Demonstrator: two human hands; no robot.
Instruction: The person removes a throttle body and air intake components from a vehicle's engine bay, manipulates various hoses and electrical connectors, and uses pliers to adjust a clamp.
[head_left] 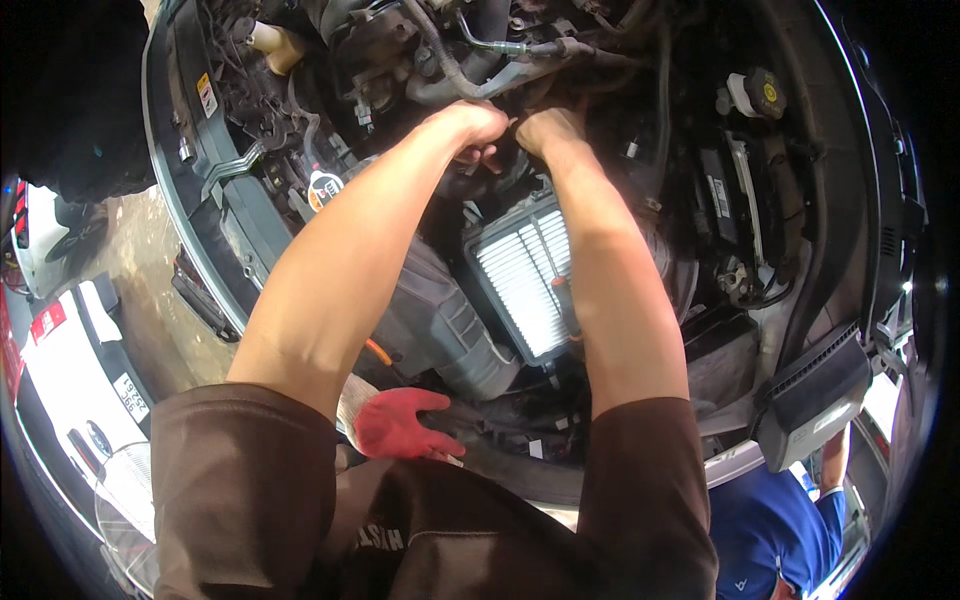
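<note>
Both my arms reach down into a car's engine bay, and my hands are close together beneath a grey hose (440, 95). My left hand (482, 128) has its fingers curled inward; whatever they may hold is hidden. Right beside it, my right hand (552, 128) is bent down among dark engine parts, its fingers out of sight. Closer to me, a white pleated air filter (515, 275) sits in its black housing, partly covered by my right forearm. A ribbed dark plastic duct (440, 320) runs alongside the filter.
A red glove (395, 425) with a pale cuff is by my waist. A black plastic cover (815, 400) rests at the right edge of the bay. An orange loop handle (378, 352) shows under my left arm. A person in blue (770, 530) is at lower right.
</note>
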